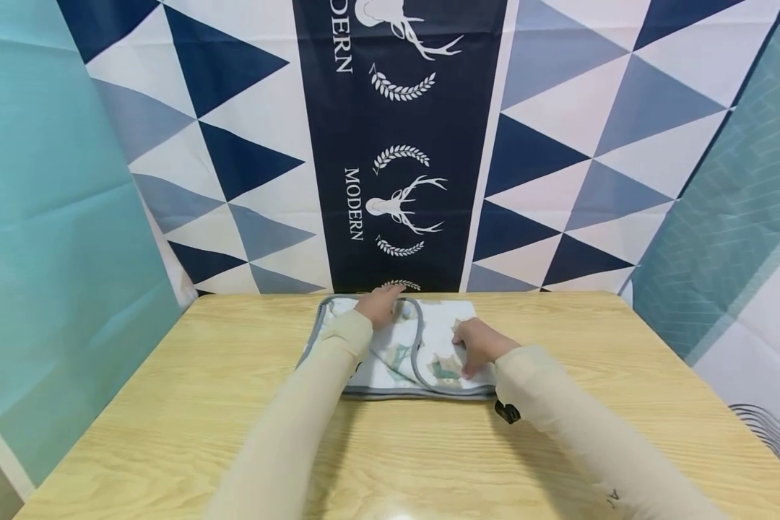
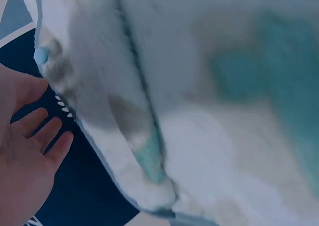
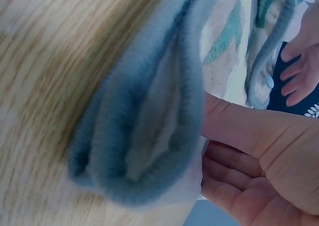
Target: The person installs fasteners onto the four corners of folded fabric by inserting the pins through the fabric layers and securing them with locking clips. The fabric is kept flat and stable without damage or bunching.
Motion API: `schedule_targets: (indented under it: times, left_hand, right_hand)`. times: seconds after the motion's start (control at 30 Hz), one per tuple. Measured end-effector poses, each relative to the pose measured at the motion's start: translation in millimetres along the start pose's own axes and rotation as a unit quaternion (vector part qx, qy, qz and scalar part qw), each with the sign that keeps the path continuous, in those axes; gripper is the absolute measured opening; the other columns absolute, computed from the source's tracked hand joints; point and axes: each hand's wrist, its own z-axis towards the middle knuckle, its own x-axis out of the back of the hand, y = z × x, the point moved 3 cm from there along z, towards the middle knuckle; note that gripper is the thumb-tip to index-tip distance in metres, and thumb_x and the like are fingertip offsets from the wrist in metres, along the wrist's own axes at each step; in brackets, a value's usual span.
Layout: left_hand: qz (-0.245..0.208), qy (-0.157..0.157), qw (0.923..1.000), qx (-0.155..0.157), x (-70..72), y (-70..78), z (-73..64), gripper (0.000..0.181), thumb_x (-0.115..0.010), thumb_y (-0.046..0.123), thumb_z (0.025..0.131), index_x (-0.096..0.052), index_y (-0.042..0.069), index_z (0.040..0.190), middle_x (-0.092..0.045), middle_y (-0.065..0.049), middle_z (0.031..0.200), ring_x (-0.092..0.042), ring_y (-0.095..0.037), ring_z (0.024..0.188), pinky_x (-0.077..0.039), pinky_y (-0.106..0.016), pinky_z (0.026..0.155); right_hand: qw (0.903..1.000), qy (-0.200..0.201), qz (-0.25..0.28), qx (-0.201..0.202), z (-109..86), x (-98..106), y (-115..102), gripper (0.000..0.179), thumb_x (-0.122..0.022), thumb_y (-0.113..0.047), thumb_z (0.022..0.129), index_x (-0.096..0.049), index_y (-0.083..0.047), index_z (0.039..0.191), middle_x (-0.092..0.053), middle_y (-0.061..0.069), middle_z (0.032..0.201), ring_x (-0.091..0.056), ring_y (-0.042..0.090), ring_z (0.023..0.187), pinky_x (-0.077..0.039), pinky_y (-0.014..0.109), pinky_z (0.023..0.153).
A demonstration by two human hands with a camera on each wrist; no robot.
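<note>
A folded blanket [image 1: 451,328], white with grey piping and green-and-beige printed figures, lies at the far side of the table. My left hand [image 1: 378,306] is over its back edge. In the left wrist view the left hand's fingers [image 2: 60,149] are spread and relaxed beside the piped edge, holding nothing. My right hand [image 1: 484,342] rests at the blanket's right part, thumb and fingers apart. In the right wrist view, layered grey piping [image 3: 149,191] at a rounded fold stands in front of the right hand [image 3: 259,161] and hides its fingertips.
The wooden table [image 1: 188,404] carries the blanket close to a patterned backdrop [image 1: 403,130] with triangles and deer heads. Teal sheeting [image 1: 58,217] hangs along the left side, and another patterned sheet [image 1: 741,238] hangs on the right.
</note>
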Motion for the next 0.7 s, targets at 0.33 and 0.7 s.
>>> schedule_targets:
  times: [0.33,0.7]
  left_hand:
    - [0.056,-0.024,0.9982,0.004,-6.7,10.7,9.7,0.055,-0.055,0.01,0.095,-0.037,0.01,0.147,-0.042,-0.008,0.151,-0.038,-0.025,0.142,-0.031,-0.041,0.118]
    - [0.117,0.09,0.9865,-0.07,-5.8,20.4,11.7,0.023,-0.064,0.007,0.089,-0.067,0.011,0.112,-0.07,-0.005,0.11,-0.065,-0.021,0.107,-0.051,-0.036,0.097]
  right_hand:
    - [0.9999,-0.001,-0.009,-0.006,2.7,0.6,-10.9,0.031,-0.088,-0.002,0.056,-0.061,-0.003,0.07,-0.048,0.001,0.07,-0.04,0.014,0.067,-0.039,0.025,0.062]
    - [0.9988,0.005,-0.021,-0.045,-0.8,-2.0,-5.0,0.059,-0.091,-0.005,0.055,-0.068,0.003,0.109,-0.068,0.015,0.107,-0.061,0.021,0.096,-0.053,0.038,0.093]
